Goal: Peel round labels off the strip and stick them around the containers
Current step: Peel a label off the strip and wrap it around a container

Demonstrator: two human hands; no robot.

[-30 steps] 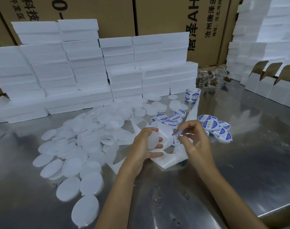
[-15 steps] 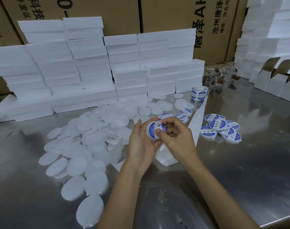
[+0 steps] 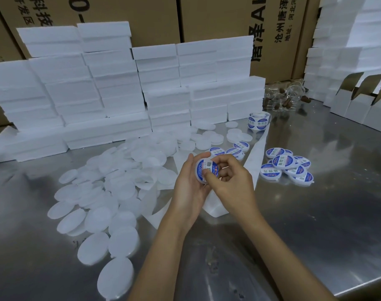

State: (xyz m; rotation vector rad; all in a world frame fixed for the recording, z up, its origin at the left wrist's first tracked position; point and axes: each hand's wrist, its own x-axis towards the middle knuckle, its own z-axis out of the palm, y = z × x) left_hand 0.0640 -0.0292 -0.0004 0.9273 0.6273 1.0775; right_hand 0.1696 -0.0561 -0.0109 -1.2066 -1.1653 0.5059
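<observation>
Together, left hand, right hand, one labelled container

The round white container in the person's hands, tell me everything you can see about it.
The round white container is a shallow disc of translucent white plastic, held above the steel table and tilted so its flat face turns toward the camera. A round blue and white label with printed characters covers most of that face. The left hand cradles it from behind and below, fingers curled on its rim. The right hand presses its thumb on the label's lower part, hiding some print.
</observation>
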